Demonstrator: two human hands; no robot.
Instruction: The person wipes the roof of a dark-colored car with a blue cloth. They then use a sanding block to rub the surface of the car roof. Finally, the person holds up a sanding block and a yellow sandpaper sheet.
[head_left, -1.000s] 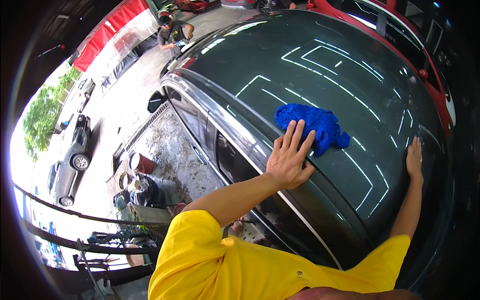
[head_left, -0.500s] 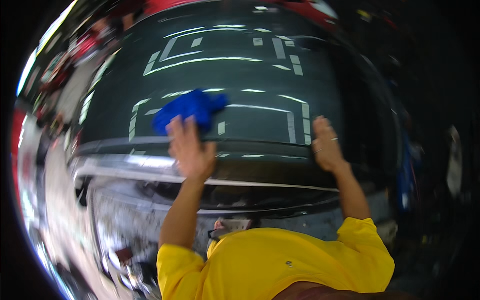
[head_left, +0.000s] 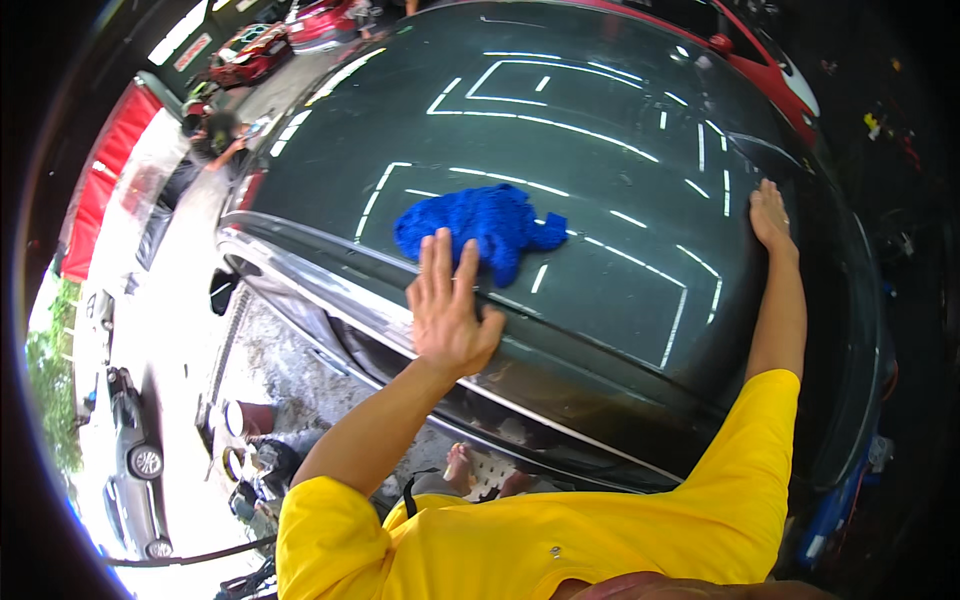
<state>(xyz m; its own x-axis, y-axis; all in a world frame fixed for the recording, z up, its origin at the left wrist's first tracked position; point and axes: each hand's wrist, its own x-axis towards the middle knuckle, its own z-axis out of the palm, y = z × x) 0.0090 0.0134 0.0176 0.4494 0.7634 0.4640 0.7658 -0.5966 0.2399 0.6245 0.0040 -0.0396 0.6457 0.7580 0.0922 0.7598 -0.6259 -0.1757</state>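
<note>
A dark, glossy car roof (head_left: 590, 165) spreads out before me, with ceiling lights reflected in it. On its near-left part lies a crumpled blue cloth (head_left: 480, 220) with a shaggy texture. My left hand (head_left: 450, 325) is open, fingers stretched and thumb apart, over the roof's near side rail. Its fingertips overlap the near edge of the cloth, though whether they press on it I cannot tell. Farther right, my right hand (head_left: 771, 215) rests flat at the roof's edge, fingers extended, with nothing held in it. A ring shows on that hand.
Under my feet is a perforated step (head_left: 490, 472). A bucket (head_left: 249, 418) stands on the wet floor at lower left. Beyond the car's left end a person (head_left: 215, 140) bends forward. A red car (head_left: 765, 75) is past the far right; a grey car (head_left: 135, 440) stands outside.
The view has swung round, so the roof appears tilted and more of the left side shows. My right hand has moved outward and forward along the roof. The left stays by the cloth.
</note>
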